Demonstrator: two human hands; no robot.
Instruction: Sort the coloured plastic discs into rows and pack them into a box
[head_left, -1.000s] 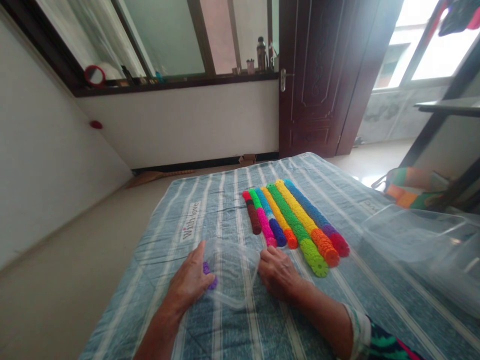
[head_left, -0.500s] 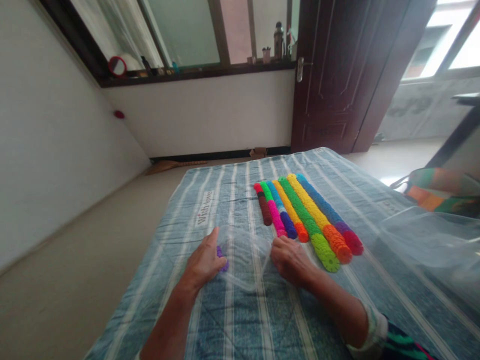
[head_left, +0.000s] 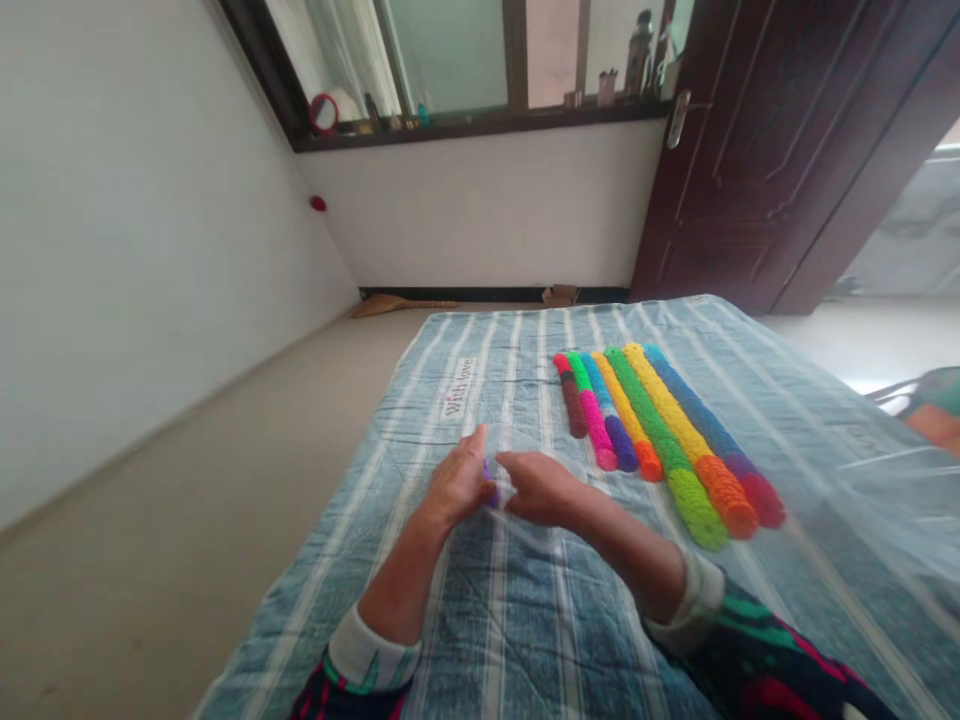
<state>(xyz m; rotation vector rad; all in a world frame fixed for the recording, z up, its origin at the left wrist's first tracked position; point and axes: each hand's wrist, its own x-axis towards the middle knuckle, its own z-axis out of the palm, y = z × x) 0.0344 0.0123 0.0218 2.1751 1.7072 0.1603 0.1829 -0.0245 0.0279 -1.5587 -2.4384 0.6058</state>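
Note:
My left hand [head_left: 459, 486] and my right hand [head_left: 538, 487] meet over a clear plastic bag [head_left: 541, 528] lying on the striped blue cloth [head_left: 465, 620]. Small purple toothed discs [head_left: 489, 492] show between the two hands, under my left fingers. My right hand's fingers curl and pinch at the bag next to the purple pieces. To the right lie several parallel rows of stacked coloured discs [head_left: 660, 440]: red-brown, green-pink, blue, yellow-orange, green, yellow-orange, blue-purple-red.
The cloth covers a bed or table whose left edge drops to a beige floor [head_left: 187, 480]. A dark wooden door [head_left: 780, 150] stands behind. A window ledge [head_left: 480, 118] holds bottles and a red ring. Clear plastic sheeting [head_left: 892, 480] lies at right.
The camera has swung left. My right hand has moved left across the bag to meet my left hand at the purple discs; both hands are now close together.

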